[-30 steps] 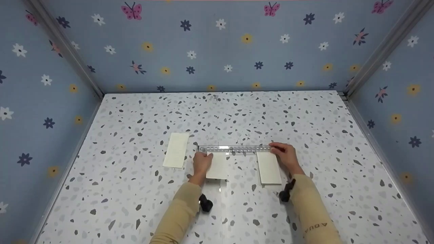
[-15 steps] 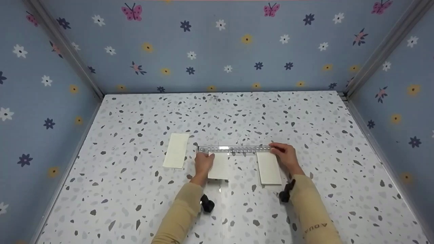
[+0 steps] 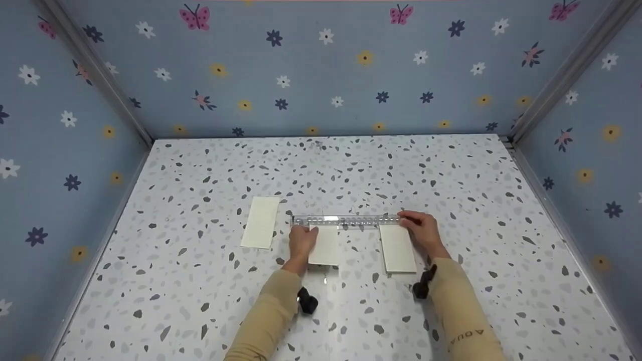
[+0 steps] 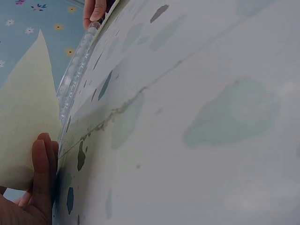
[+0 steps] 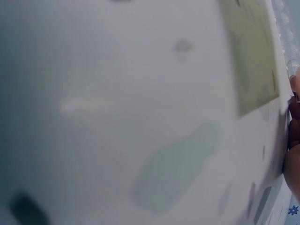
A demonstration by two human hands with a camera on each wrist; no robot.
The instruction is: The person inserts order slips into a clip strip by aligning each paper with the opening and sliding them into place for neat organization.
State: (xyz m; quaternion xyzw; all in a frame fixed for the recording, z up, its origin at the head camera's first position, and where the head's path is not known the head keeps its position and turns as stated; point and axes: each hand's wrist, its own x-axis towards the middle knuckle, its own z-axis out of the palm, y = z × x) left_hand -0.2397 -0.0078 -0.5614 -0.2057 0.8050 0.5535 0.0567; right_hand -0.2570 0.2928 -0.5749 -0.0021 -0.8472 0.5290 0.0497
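Note:
A clear plastic strip (image 3: 351,221) with rows of rounded, bubble-like shapes lies crosswise before me. My left hand (image 3: 302,243) is at its left end and pinches a cream paper sheet (image 3: 325,245). In the left wrist view this paper (image 4: 23,112) stands raised off the table between thumb and fingers (image 4: 41,164). With thumb and fingertips my right hand (image 3: 422,231) grips the strip's right end, right at the top corner of a second cream sheet (image 3: 397,248). Only part of the right hand (image 5: 294,140) shows at the edge of the right wrist view.
A third cream sheet (image 3: 260,222) lies flat to the left of the left hand. The speckled white table (image 3: 341,170) is bounded by blue flowered panels (image 3: 321,65) at the back and both sides. A black wrist camera (image 3: 307,301) hangs beneath the left sleeve.
My left hand has shifted slightly to the right, taking the pinched paper sheet with it. The right hand and the plastic strip look unchanged.

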